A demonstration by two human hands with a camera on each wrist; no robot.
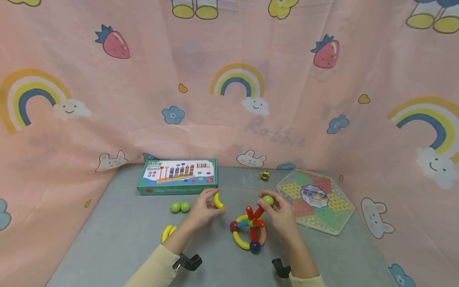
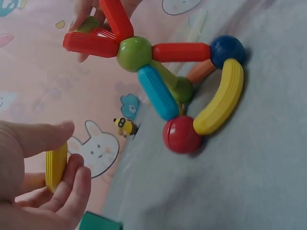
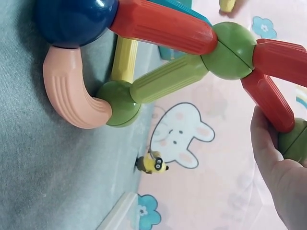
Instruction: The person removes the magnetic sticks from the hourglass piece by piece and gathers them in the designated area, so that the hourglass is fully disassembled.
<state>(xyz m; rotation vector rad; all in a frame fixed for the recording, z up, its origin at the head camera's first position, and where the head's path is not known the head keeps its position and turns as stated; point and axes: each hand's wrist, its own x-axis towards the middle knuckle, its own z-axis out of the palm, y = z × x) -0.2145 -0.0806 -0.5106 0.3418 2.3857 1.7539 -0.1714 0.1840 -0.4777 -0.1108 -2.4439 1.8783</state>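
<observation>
Head view: your hands work over a grey table [image 1: 118,239], just in front of the ring game box [image 1: 178,176].
Left hand [image 1: 205,209]: you pinch a yellow curved piece [image 1: 218,200] in your fingertips, held above the table.
Right hand [image 1: 277,211]: your fingers grip a green ball [image 1: 268,200] at the tip of a red rod [image 1: 259,212].
Rod-and-ball structure [image 1: 249,233]: stands on the table between your hands.
Spare pieces: two green balls [image 1: 180,207] and yellow curved pieces [image 1: 167,232] lie left of your left hand.
</observation>
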